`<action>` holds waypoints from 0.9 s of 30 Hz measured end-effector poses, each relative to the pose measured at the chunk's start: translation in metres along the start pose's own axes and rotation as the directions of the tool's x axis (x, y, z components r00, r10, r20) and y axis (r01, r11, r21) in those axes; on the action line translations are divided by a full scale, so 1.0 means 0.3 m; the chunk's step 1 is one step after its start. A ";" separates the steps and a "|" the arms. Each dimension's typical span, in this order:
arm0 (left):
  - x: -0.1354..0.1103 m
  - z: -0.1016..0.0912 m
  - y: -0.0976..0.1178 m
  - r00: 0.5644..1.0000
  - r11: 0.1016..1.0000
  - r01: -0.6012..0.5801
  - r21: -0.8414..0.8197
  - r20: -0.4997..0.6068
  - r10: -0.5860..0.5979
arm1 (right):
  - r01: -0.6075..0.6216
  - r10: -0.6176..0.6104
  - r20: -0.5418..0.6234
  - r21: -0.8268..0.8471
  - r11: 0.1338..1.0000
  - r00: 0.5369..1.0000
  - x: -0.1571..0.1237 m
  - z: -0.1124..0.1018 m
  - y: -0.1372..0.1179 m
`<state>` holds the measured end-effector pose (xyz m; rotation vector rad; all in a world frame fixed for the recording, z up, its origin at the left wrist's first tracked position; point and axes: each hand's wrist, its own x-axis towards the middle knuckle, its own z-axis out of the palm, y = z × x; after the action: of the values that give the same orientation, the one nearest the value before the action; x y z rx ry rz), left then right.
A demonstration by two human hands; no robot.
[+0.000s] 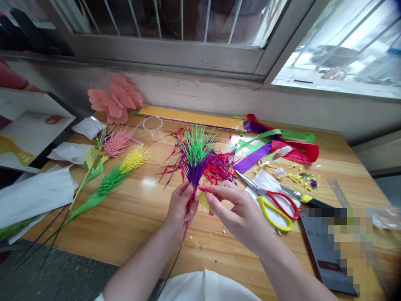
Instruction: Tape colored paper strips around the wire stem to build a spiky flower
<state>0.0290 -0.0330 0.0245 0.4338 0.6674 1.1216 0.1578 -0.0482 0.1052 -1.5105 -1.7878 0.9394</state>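
My left hand (182, 205) is closed round the stem of an artificial wheat ear (196, 156), green at its tip and purple below, which stands upright. A dark wire stem (171, 265) runs down from it toward my lap. At the base of the ear, my right hand (233, 205) pinches a small yellow strip (204, 200) between thumb and finger; whether it is tape or paper I cannot tell. Behind the ear lies a pile of red and purple spiky pieces (219, 166). Scissors (271, 200) with red and yellow handles rest to the right of my right hand.
Finished-looking stems, one green and yellow (109, 184) and one pink (117, 142), lie at left beside white paper (34, 196). A utility knife (313, 201), coloured strips (253, 156), yellow bits (294, 177) and a dark flat case (322, 255) lie at right. A pink paper flower (115, 100) stands behind.
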 end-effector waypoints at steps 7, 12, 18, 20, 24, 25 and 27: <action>0.001 0.007 0.007 1.000 0.999 0.029 -0.043 -0.004 -0.029 | -0.013 0.013 0.002 0.013 1.000 1.000 -0.001 0.006 0.001; 0.001 0.010 0.019 0.998 0.998 0.043 -0.035 0.043 -0.042 | -0.022 0.022 0.008 0.011 1.000 1.000 -0.004 0.002 0.006; 0.000 0.006 0.029 0.992 0.997 0.081 -0.012 0.097 -0.080 | -0.048 0.048 -0.002 0.017 0.999 0.999 0.001 -0.006 0.011; 0.003 0.001 0.025 0.991 0.997 0.080 -0.013 0.106 -0.078 | -0.059 0.059 0.009 0.002 0.998 0.998 0.003 -0.009 0.009; 0.009 -0.012 0.020 0.985 0.997 0.070 -0.039 0.162 -0.063 | -0.062 0.062 0.034 -0.023 0.998 0.997 0.005 -0.013 0.007; 0.010 -0.015 0.021 0.982 0.996 0.075 -0.048 0.175 -0.066 | -0.059 0.060 0.036 -0.020 0.998 0.998 0.005 -0.014 0.008; 0.010 -0.019 0.022 0.979 0.993 0.092 -0.076 0.192 -0.076 | -0.056 0.057 0.039 -0.010 0.998 0.998 0.006 -0.016 0.010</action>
<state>0.0215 -0.0276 0.0237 0.4298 0.4664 1.0102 0.1631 -0.0454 0.1054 -1.5653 -1.7869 0.9968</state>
